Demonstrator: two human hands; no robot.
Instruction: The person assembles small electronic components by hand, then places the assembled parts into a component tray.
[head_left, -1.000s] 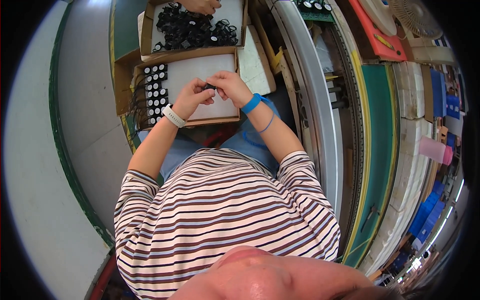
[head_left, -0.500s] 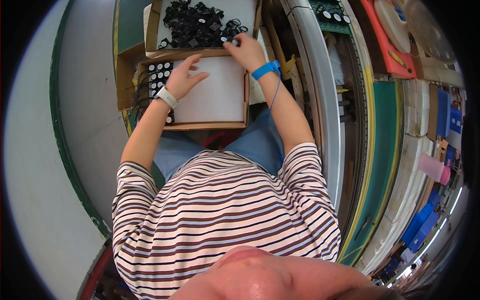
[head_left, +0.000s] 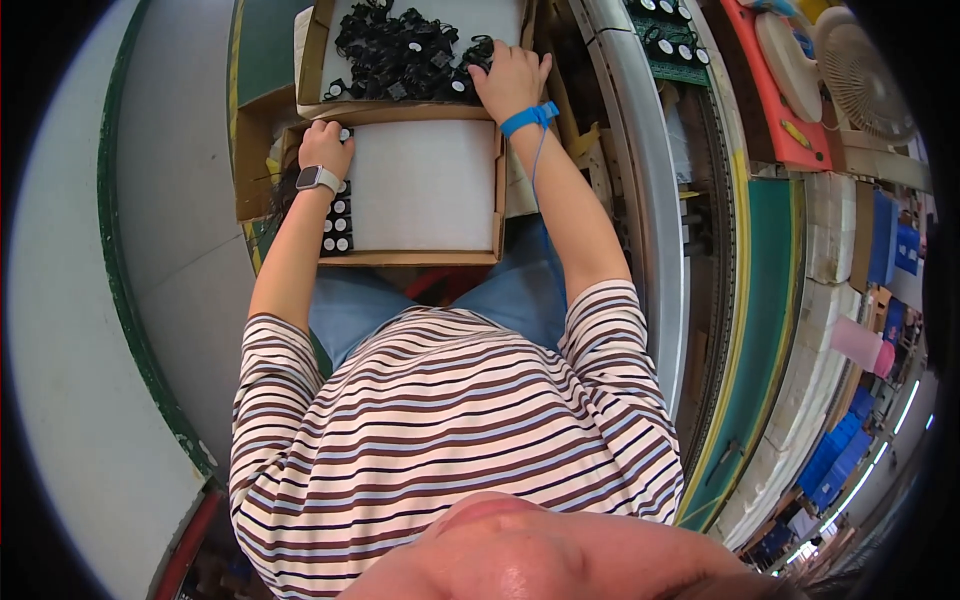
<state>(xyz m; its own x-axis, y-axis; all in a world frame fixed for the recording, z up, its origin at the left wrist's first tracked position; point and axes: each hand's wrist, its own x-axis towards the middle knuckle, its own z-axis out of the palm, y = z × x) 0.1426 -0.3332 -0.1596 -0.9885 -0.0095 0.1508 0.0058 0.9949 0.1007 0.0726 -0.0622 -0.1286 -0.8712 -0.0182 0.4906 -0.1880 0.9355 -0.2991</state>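
Has left hand at ten o'clock in the near box, bent down over rows of black bits; cannot tell if gripping one. Has right hand half open, past one o'clock, by the heap of black bits in the far box at twelve; cannot tell if holding any.

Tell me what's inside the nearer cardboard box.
A white surface, with white-topped black parts at its left; what lies under the left hand cannot be seen.
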